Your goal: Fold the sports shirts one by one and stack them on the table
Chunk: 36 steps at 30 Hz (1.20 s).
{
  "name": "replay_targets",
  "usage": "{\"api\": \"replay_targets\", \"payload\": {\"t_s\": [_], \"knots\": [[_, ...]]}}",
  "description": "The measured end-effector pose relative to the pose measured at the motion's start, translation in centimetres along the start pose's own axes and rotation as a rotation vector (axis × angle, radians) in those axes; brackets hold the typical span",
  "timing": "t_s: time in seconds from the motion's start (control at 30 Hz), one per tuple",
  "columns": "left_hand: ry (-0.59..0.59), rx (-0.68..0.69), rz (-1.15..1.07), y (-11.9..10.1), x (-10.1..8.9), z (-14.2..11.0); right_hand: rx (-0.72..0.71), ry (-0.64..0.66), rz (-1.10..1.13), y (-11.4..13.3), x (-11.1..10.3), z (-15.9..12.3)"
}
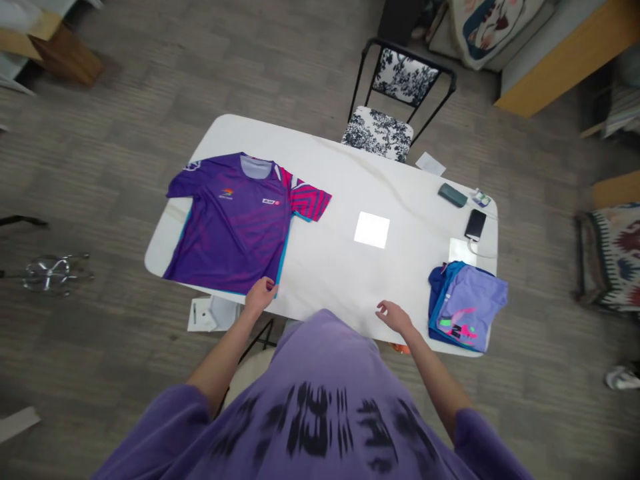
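Note:
A purple short-sleeved sports shirt (233,227) with one pink patterned sleeve is spread front side up over the left part of the white table (325,280). Its hem lies along the table's near edge. My left hand (260,295) is at the hem corner nearest my body, fingers curled in and closed on the fabric edge; the fingertips are partly hidden. Over the near edge of the table, my right hand (395,316) is apart from any cloth, its fingers loosely bent and nothing in them. To its right sits a stack of folded shirts (470,303), a lilac one on top.
A phone (475,225), a dark case (453,195) and a white cable lie at the table's right end. A black-framed chair (383,130) stands at the far side. Below the near edge are a stool (249,375) and a white box (203,315).

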<state>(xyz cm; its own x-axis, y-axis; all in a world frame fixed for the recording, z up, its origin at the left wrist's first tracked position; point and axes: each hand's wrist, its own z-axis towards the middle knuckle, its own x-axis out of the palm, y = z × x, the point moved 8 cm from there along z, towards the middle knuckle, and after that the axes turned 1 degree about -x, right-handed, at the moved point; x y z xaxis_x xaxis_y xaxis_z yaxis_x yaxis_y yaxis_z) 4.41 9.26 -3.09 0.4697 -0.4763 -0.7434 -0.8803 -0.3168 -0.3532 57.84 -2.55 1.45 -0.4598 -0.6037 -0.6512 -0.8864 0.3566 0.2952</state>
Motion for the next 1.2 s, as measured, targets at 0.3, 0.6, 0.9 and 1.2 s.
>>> {"api": "replay_targets", "payload": {"t_s": [0.3, 0.6, 0.9, 1.2], "knots": [[0.033, -0.031, 0.079, 8.6, -4.1, 0.8, -0.221, 0.074, -0.227, 25.2, -1.7, 12.7], [0.089, 0.116, 0.043, 10.0, -4.9, 2.5, -0.17, 0.056, -0.236, 36.2, -4.2, 23.8], [0.125, 0.178, 0.106, 8.6, -4.0, 4.1, 0.001, -0.12, -0.19, 39.0, -8.6, 33.4], [0.145, 0.191, 0.001, 9.5, -3.9, 4.8, 0.076, -0.395, 0.061, 39.4, -13.9, 42.0]]}}
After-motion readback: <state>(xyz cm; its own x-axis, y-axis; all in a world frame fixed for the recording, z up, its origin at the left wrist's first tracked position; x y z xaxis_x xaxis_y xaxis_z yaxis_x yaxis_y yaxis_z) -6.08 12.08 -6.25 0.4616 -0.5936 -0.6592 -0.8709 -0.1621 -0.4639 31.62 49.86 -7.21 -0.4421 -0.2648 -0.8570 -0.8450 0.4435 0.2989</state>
